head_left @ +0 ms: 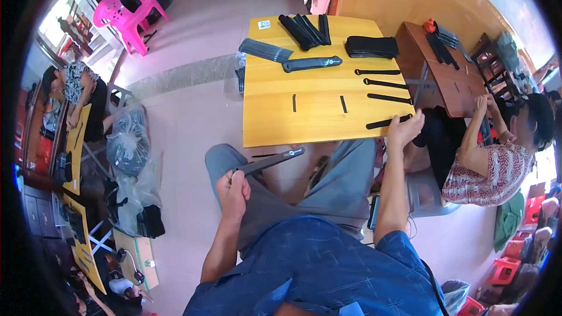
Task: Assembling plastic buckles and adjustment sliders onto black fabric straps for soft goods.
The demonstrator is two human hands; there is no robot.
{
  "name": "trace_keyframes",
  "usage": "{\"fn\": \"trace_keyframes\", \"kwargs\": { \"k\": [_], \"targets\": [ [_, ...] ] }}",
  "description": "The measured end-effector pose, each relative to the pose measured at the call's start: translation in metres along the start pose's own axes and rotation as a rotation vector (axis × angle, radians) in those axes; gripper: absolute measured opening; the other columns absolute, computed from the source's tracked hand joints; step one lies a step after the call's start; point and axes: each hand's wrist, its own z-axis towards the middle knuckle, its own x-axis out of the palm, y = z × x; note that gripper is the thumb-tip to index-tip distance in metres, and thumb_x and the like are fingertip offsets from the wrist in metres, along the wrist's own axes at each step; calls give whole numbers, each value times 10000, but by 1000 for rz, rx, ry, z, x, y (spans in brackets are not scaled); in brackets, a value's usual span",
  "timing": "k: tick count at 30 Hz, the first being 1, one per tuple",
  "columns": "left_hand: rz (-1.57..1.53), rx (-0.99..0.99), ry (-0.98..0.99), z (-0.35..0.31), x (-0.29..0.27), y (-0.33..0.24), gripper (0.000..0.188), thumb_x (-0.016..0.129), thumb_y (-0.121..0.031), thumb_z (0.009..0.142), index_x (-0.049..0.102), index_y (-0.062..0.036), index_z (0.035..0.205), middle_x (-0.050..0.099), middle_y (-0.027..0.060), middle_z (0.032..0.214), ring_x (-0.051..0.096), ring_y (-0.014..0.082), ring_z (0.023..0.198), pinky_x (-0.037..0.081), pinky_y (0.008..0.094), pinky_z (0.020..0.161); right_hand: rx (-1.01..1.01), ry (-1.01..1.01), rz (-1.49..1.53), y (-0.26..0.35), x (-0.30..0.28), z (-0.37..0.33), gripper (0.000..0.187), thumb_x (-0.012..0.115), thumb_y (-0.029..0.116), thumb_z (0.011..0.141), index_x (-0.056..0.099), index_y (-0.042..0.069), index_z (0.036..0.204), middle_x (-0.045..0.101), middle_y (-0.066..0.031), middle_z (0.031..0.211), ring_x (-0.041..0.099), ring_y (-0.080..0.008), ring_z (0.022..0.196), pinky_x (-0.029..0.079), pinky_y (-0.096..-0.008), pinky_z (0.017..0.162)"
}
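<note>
Head | left hand (234,194) pinching black band (272,161) | right hand (405,130) touching strap (379,123) (can't tell if pinching)

A small handwork workshop, by the look of it: a row of black straps (390,99) on a yellow surface (319,126), co-workers (489,172) seated at other surfaces (462,102) left and right, bulging plastic bags (129,143) on the tiled floor (187,134), a pink plastic chair (111,11) further off

Wide strap (272,162): black, flat, long, rounded tip, white marking near tip; gripped in left hand (234,192), slanting upward to right, just before counter (270,131)

Narrow strap (379,124): black, almost straight, near counter's right corner, right end at right hand (405,130)
</note>
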Motion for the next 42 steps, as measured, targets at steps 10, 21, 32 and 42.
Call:
{"fn": "trace_keyframes", "kwargs": {
  "k": [10,21,32,42],
  "targets": [
    [-49,-95,83,10,25,-12,326,594,-210,1044,531,-87,749,488,-11,585,431,72,463,345,246,419,-36,303,-149,-4,16,-4,713,676,397,944,424,29,1500,430,-234,1531,366,-410,1455,267,-722,1134],
    [-227,-293,172,65,59,19,379,598,-310,1044,536,-88,744,475,2,552,435,109,426,350,273,416,-624,820,787,170,-72,-68,315,697,193,934,677,29,1202,703,-185,1188,654,-376,1134,510,-458,996],
    [-31,-320,292,88,36,32,356,569,-359,1055,576,-64,856,525,13,610,490,129,487,401,312,452,-628,1075,755,209,-46,-112,208,716,162,904,738,77,1093,720,-141,1080,696,-344,1002,552,-426,872],
    [919,507,124,64,16,34,233,586,-190,991,629,-123,1211,699,189,871,695,388,801,545,504,675,-713,980,764,211,-25,-127,142,744,92,850,760,75,990,679,-101,926,662,-313,931,540,-407,831]
  ]
}}
